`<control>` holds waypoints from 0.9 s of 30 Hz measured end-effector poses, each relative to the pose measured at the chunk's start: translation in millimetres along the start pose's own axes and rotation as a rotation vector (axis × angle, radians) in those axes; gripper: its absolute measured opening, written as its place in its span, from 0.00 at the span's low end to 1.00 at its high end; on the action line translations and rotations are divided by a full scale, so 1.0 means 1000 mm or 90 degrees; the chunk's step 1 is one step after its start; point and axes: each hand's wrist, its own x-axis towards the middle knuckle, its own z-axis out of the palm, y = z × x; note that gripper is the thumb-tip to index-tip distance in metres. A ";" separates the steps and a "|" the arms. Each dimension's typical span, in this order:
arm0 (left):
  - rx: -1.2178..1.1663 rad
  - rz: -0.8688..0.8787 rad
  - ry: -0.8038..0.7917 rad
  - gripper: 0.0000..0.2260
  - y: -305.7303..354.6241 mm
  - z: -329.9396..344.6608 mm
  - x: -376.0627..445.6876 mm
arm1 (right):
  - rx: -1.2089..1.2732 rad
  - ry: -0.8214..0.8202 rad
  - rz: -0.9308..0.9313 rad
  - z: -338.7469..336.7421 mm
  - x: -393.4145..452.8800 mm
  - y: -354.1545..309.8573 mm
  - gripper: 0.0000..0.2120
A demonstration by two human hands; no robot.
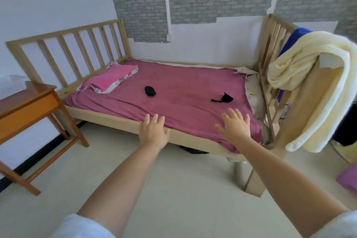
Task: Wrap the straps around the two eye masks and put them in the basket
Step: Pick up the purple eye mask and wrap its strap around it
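Two black eye masks lie on the pink bed sheet (185,83). One eye mask (150,91) sits folded near the middle left of the bed. The other eye mask (224,98) lies to the right with its strap trailing loose. My left hand (153,131) is stretched out over the bed's front edge, fingers spread, holding nothing. My right hand (234,124) is held out beside it, also spread and empty, a short way in front of the right mask. No basket is in view.
A pink pillow (111,79) lies at the bed's left end by the slatted headboard (73,52). A wooden desk (29,108) stands at the left. A cream towel (313,75) hangs over the footboard at the right. Tiled floor lies between me and the bed.
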 end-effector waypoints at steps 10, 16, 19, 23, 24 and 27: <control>0.016 0.050 -0.075 0.24 0.001 0.067 0.269 | -0.003 -0.057 0.105 0.059 0.235 0.019 0.24; 0.035 0.126 -0.075 0.24 0.040 0.080 0.427 | 0.029 -0.042 0.186 0.063 0.356 0.054 0.25; 0.032 0.164 -0.100 0.24 0.073 0.105 0.489 | 0.023 -0.052 0.217 0.074 0.409 0.089 0.25; 0.036 0.187 -0.143 0.24 0.117 0.151 0.559 | 0.014 -0.082 0.236 0.100 0.481 0.141 0.25; 0.036 0.180 -0.156 0.24 0.127 0.164 0.575 | 0.020 -0.091 0.239 0.108 0.499 0.154 0.25; 0.039 0.150 -0.200 0.24 0.158 0.202 0.619 | 0.035 -0.134 0.249 0.134 0.547 0.187 0.25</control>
